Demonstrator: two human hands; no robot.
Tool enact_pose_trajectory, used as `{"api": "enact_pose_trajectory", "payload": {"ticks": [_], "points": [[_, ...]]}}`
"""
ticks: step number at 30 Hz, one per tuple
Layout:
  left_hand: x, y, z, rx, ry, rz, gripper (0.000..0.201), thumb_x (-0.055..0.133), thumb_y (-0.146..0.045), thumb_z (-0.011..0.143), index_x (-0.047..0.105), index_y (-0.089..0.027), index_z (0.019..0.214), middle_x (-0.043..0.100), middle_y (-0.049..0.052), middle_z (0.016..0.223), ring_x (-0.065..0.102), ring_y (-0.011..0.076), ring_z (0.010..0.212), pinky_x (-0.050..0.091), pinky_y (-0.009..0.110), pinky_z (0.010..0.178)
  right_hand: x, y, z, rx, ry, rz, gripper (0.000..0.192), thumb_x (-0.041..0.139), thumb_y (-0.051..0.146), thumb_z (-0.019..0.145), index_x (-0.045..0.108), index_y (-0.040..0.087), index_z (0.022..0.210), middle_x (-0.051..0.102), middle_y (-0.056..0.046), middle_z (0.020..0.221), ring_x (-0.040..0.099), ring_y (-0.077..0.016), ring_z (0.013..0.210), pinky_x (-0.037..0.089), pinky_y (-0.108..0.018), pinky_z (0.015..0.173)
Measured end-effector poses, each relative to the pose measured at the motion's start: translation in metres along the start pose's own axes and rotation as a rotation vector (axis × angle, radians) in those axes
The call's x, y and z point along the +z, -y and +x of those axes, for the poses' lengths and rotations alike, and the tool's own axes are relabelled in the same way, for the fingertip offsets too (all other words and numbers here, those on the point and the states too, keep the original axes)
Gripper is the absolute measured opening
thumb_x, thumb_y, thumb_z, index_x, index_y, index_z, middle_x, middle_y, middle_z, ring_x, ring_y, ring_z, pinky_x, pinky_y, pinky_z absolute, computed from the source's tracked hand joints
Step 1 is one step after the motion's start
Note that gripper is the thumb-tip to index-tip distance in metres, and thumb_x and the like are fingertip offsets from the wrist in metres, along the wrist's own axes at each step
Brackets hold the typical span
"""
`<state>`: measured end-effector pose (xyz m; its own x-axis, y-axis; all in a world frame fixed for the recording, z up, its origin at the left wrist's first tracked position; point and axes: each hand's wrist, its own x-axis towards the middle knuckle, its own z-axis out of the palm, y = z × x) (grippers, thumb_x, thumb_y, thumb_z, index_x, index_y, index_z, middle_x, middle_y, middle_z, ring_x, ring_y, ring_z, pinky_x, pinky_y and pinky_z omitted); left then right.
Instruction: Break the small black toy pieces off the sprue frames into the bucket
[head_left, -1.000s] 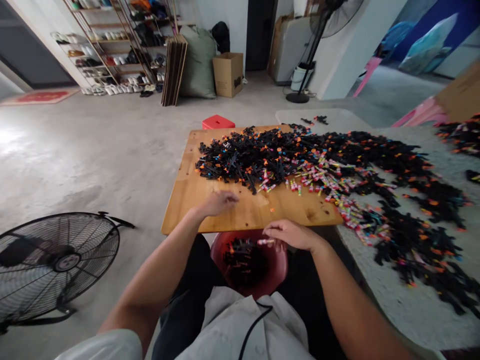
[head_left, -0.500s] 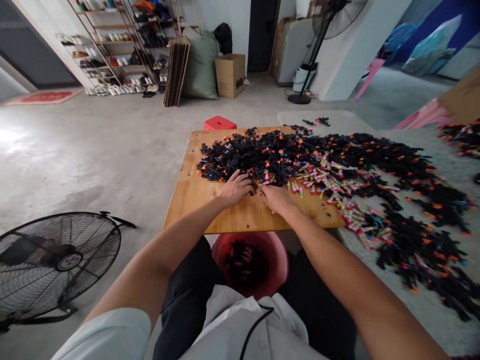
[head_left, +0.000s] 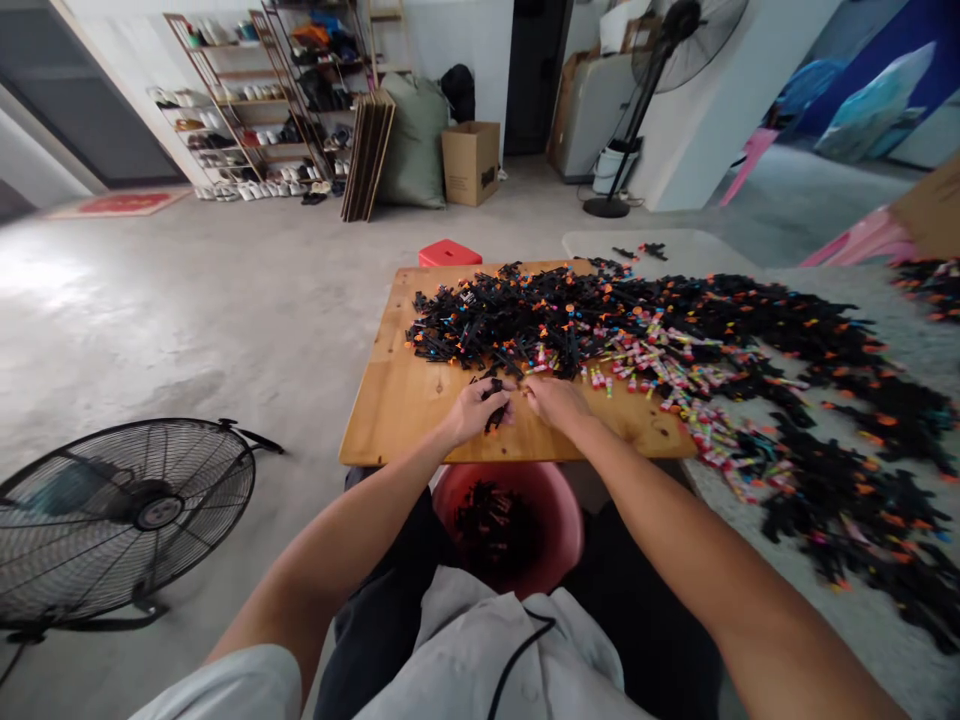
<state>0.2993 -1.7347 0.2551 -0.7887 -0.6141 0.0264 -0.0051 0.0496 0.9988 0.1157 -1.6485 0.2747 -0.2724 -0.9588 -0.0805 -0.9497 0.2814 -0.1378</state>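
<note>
My left hand [head_left: 471,412] is closed around a small black toy gun [head_left: 494,415] just above the wooden tabletop [head_left: 394,420]; parts of the toy show past the thumb. Close beside it, my right hand [head_left: 556,402] has its fingers pinched together, and whatever lies between them is too small or hidden to make out. Behind both hands spreads a heap of black toy guns [head_left: 510,315] with orange and blue bits. Small pink, white and yellow tubes [head_left: 660,350] lie along the heap's right side.
Between my knees, under the table edge, is a pink bucket [head_left: 570,525] with dark pieces inside. A floor fan [head_left: 157,512] stands at left. Past the table are a red stool [head_left: 450,253], a cardboard box [head_left: 471,165] and a standing fan [head_left: 652,90]. More toys cover the grey surface at right.
My left hand has drawn back from the heap's edge toward me and turned, with a black toy gun now showing in it. My right hand stays pinched nearby. The view has shifted slightly.
</note>
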Motion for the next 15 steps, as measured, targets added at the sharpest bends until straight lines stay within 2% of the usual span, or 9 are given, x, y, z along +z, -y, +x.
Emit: {"api": "enact_pose_trajectory", "payload": {"ticks": [2,5,8,10,13,15], "points": [[-0.001,-0.004,-0.005,-0.043,0.031,-0.083,0.030,0.065,-0.037,0.093,0.067,-0.013,0.111,0.067,-0.002,0.065,0.059,0.0100,0.048,0.048,0.021,0.050,-0.003,0.005,0.004,0.019,-0.011,-0.019,0.032,0.054,0.028,0.100,0.075,0.025,0.124,0.080,-0.011,0.117,0.073,-0.0255,0.107,0.049,-0.032,0.089],[-0.003,-0.004,-0.011,-0.079,0.025,-0.100,0.027,0.069,-0.038,0.090,0.062,-0.015,0.105,0.065,-0.004,0.066,0.057,0.0088,0.044,0.044,0.021,0.047,-0.002,0.009,0.007,0.031,-0.025,-0.044,0.027,0.056,0.033,0.099,0.078,0.025,0.113,0.080,-0.011,0.115,0.073,-0.0254,0.104,0.049,-0.031,0.085],[-0.005,-0.002,-0.013,-0.086,0.016,0.007,0.027,0.064,-0.045,0.094,0.058,-0.018,0.095,0.061,-0.005,0.063,0.054,0.0095,0.043,0.042,0.022,0.045,0.003,0.009,0.004,0.030,-0.060,-0.040,0.026,0.054,0.037,0.101,0.076,0.024,0.107,0.079,-0.011,0.116,0.073,-0.0250,0.101,0.049,-0.031,0.082],[-0.007,-0.001,-0.014,-0.065,-0.020,0.145,0.026,0.063,-0.044,0.095,0.058,-0.019,0.092,0.059,-0.005,0.060,0.055,0.0109,0.048,0.043,0.022,0.049,0.008,0.007,0.000,0.036,-0.087,0.009,0.022,0.055,0.033,0.101,0.074,0.024,0.106,0.079,-0.011,0.115,0.072,-0.0245,0.100,0.049,-0.031,0.082],[-0.009,-0.001,-0.015,0.016,-0.076,0.354,0.021,0.069,-0.038,0.091,0.065,-0.017,0.089,0.063,-0.002,0.067,0.060,0.0133,0.063,0.046,0.024,0.060,0.015,0.007,-0.008,0.053,-0.162,0.229,0.017,0.059,0.025,0.097,0.069,0.023,0.111,0.079,-0.009,0.106,0.072,-0.0234,0.094,0.050,-0.032,0.082],[-0.009,0.000,-0.016,0.077,-0.065,0.429,0.021,0.072,-0.038,0.090,0.069,-0.017,0.090,0.065,-0.001,0.073,0.059,0.0142,0.069,0.046,0.024,0.065,0.019,0.010,-0.014,0.049,-0.251,0.527,0.020,0.062,0.030,0.096,0.067,0.022,0.115,0.078,-0.008,0.099,0.072,-0.0216,0.089,0.052,-0.032,0.081]]}}
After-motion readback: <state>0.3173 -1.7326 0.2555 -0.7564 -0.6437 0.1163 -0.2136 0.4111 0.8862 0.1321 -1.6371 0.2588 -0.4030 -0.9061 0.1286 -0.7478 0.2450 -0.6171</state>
